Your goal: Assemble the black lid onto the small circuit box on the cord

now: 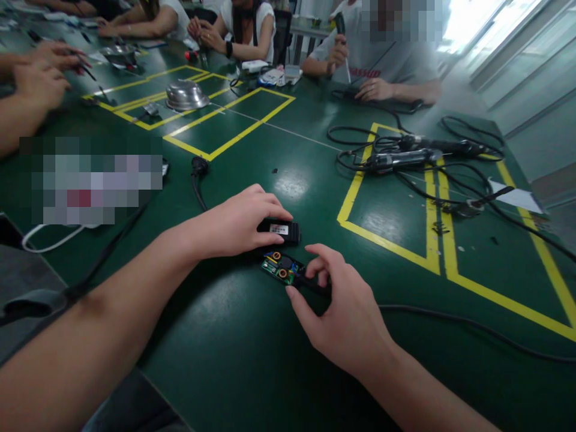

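My left hand [245,222] is closed on a small black plastic casing [292,233] with a white label, thumb on the near side and fingers on the far side. Just below the casing is a small green circuit board [272,267] with copper coils and coloured wires. My right hand [335,294] curves loosely around the right end of this board, thumb by the near edge and bent fingers opposite. A black cable end [317,287] runs from the board beneath those fingers. The exact finger contact is partly hidden.
Black powered screwdrivers [405,157] with looping cords lie at right by yellow tape lines. A plug [200,166] sits beyond my left hand. A metal bowl [185,95] stands farther back. A cable [450,317] crosses at right. Several people work around the green table [225,360].
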The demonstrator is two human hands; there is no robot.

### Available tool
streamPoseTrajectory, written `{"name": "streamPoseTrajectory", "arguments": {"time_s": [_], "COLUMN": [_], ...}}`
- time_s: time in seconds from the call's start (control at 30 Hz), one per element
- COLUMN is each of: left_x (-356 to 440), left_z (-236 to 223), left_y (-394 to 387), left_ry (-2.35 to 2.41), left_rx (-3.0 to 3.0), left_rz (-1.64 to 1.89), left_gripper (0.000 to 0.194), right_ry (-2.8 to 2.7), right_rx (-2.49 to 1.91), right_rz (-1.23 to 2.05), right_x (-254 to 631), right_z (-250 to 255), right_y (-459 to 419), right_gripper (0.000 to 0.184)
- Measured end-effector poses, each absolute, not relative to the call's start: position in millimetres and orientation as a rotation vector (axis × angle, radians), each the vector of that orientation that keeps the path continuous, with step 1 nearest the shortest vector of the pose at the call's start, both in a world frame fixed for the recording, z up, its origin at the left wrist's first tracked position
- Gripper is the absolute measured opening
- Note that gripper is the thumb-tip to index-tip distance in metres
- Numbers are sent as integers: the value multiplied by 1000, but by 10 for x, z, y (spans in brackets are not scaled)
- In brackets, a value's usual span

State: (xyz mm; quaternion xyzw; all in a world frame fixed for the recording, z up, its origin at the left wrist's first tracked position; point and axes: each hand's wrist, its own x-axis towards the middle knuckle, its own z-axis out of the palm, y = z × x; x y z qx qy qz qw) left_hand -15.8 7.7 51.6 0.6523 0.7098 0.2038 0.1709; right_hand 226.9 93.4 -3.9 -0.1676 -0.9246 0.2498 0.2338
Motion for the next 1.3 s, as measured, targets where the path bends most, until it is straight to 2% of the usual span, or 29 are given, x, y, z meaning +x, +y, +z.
{"name": "streamPoseTrajectory", "arguments": {"time_s": [0.17,0.3,0.43,0.57,0.8,1.3], "left_x": [20,117,118,97,80,87], "left_z": [790,890,806,758,767,693], "left_y": [-57,-116,-94,-89,-85,-85], "left_ry": [1876,1749,1749,1761,1748,1770], "left_rx": [1867,1934,1927,1946,1963,1966], "left_rz": [665,475,295,306,297,270], "left_gripper": [33,33,31,31,36,40], "right_ry": [-2385,-2377,-2440,-2486,-2482,-2490], "right_rx": [-492,-449,-471,-449,-469,-450], "right_rz": [693,666,666,654,638,625], "right_x": [2279,2280,2268,2251,2235,2235], "right_z": [-31,-7,8,17,9,-50], "right_y": [923,920,922,927,934,946], "right_gripper": [73,79,66,42,23,15]}}
